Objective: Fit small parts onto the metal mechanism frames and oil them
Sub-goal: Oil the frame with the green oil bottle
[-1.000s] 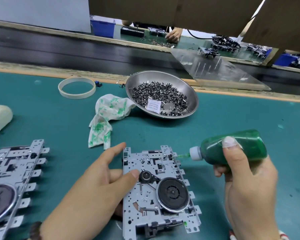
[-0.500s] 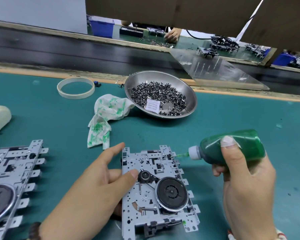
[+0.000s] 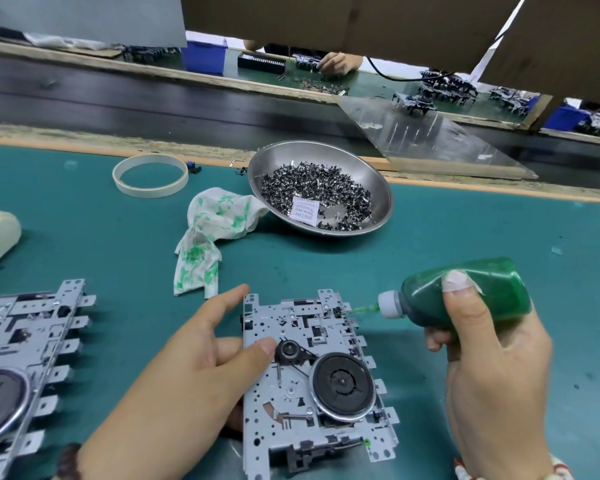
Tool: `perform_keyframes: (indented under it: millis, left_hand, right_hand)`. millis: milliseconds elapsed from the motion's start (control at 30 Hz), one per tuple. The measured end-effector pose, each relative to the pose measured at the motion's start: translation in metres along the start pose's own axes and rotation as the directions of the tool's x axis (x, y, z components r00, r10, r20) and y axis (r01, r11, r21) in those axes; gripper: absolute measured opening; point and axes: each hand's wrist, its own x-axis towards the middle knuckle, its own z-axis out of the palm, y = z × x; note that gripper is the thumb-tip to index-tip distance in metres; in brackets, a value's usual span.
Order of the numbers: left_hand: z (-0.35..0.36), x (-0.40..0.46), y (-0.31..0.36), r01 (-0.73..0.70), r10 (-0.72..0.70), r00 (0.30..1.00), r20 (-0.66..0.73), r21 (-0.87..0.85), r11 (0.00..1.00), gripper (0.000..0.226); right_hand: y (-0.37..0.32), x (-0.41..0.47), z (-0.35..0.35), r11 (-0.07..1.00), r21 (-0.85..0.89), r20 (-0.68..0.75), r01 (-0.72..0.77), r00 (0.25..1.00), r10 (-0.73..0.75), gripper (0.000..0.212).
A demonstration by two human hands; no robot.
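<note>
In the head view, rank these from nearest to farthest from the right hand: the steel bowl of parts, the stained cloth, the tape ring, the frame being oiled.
From the right hand:
1. Frame being oiled, just to its left, at the bottle's nozzle.
2. Steel bowl, ahead and left.
3. Stained cloth, farther left, beside the bowl.
4. Tape ring, far left near the table's back edge.

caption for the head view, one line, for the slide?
Right hand tips green oil bottle nozzle to the far-right edge of the metal mechanism frame while left hand steadies it.
</note>
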Motion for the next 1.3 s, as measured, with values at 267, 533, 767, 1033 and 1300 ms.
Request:
perform_keyframes:
  millis: [267, 533, 767, 1033, 1300]
  left_hand:
    - [-0.001, 0.0, 0.001, -0.003, 0.003, 1.0, 0.005, -0.024, 1.0, 0.076]
    - [0.001, 0.001, 0.0, -0.067, 0.067, 0.998, -0.008, -0.009, 0.998, 0.073]
    - [0.009, -0.003, 0.003, -0.124, 0.127, 0.99, -0.058, 0.056, 0.991, 0.07]
    - [0.004, -0.004, 0.0, -0.085, 0.088, 0.99, 0.112, -0.034, 0.996, 0.085]
    - [0.001, -0.008, -0.001, -0.07, 0.093, 0.979, 0.182, -0.132, 0.989, 0.084]
  right_hand:
    - [-0.002, 0.0, 0.002, 1.0, -0.011, -0.004, 0.002, 1.0, -0.002, 0.046]
    - [-0.004, 0.0, -0.002, 0.993, 0.113, -0.108, -0.022, 0.994, 0.034, 0.017]
    - [-0.01, 0.005, -0.001, 0.881, 0.394, -0.098, -0.262, 0.941, 0.323, 0.011]
    - [-0.006, 0.007, -0.002, 0.735, 0.422, 0.095, -0.531, 0.832, 0.546, 0.015]
    - [-0.005, -0.006, 0.01, 0.889, 0.246, 0.202, -0.388, 0.917, 0.344, 0.037]
